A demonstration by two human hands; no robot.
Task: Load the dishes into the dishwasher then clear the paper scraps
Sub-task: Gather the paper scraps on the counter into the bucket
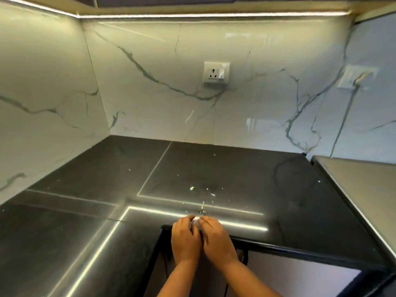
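My left hand (186,240) lies palm down at the black counter (85,221) edge, fingers together, touching my right hand (216,239), fingers likewise closed flat; whether either pinches anything, I cannot tell. Paper scraps (192,188) lie scattered just beyond my fingertips.

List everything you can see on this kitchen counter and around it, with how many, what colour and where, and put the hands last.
countertop: one, black, L-shaped, fills the lower frame
paper scraps: many small bits, whitish, scattered mid-counter, with a few strays further out
backsplash: pale marble look with grey veins, behind the counter
wall socket: one, white, centre of the backsplash
light strip: one, glowing white, under the upper cabinets
left hand: one, at the counter's front edge, fingertips by the scraps
right hand: one, touching the left hand
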